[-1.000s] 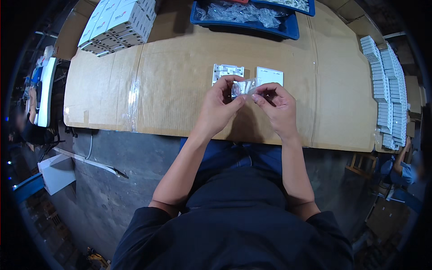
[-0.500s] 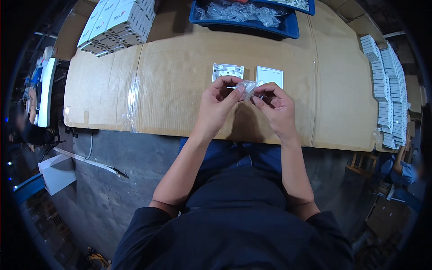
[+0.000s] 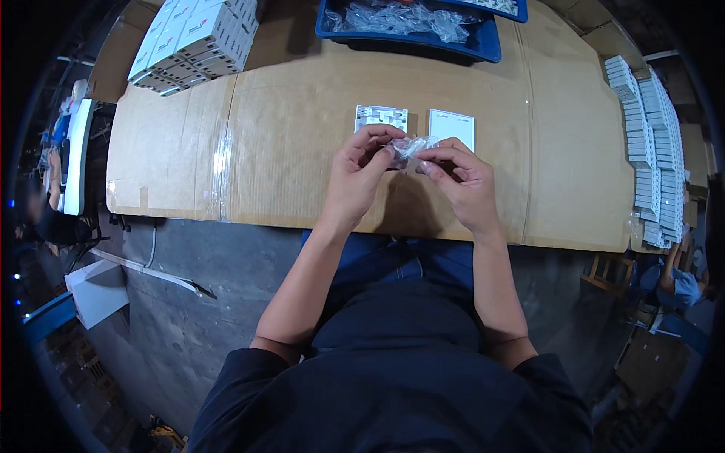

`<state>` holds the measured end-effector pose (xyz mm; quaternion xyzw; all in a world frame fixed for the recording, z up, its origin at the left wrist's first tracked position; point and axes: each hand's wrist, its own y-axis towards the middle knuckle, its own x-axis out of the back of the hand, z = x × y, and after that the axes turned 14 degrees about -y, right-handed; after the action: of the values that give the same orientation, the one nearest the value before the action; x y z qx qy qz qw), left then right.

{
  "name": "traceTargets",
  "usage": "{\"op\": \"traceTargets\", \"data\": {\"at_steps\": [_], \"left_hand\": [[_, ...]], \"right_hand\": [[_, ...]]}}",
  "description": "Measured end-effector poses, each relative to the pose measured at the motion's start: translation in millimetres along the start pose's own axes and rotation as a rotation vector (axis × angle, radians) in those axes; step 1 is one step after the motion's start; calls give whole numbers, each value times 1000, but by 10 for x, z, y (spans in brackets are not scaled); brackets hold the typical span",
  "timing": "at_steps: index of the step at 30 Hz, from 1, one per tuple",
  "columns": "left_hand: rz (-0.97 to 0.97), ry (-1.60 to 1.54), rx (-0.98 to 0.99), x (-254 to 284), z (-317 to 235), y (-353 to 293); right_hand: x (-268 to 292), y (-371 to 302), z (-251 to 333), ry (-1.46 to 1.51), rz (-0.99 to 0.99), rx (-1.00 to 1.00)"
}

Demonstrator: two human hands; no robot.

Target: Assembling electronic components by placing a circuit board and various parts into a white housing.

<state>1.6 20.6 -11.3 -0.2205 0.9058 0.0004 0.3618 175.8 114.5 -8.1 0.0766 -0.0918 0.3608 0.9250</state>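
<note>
A small clear plastic bag is pinched between my two hands above the cardboard-covered table. My left hand grips its left side with thumb and fingers closed. On the other side, my right hand holds it between thumb and forefinger. Something pale seems to be inside the bag, too small to make out. Just beyond my left hand lies a white plastic switch-like part, its near edge hidden by my fingers. A flat white square plate lies beside it, past my right hand.
White boxes are stacked at the far left of the cardboard-covered table. Blue bins at the back hold clear bags and small pale parts. Tall stacks of white pieces line the right edge. Other people sit at both sides.
My left hand has shifted slightly left, and the plastic bag now shows wider between my fingers. Both hands still grip it.
</note>
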Motion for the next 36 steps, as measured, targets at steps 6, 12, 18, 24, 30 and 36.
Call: {"op": "traceTargets", "data": {"at_steps": [6, 12, 18, 24, 30, 36], "left_hand": [[99, 140, 30, -64, -41, -20], [86, 221, 63, 7, -26, 3], [160, 207, 156, 135, -2, 38], [60, 44, 167, 77, -3, 23], [18, -64, 151, 92, -1, 30], [15, 16, 98, 117, 27, 28]], "right_hand": [[-31, -5, 81, 30, -15, -19], [-13, -10, 13, -39, -9, -1], [-25, 4, 29, -30, -51, -19], [11, 33, -12, 47, -73, -32], [43, 37, -24, 59, -75, -33], [30, 32, 14, 34, -62, -33]]}}
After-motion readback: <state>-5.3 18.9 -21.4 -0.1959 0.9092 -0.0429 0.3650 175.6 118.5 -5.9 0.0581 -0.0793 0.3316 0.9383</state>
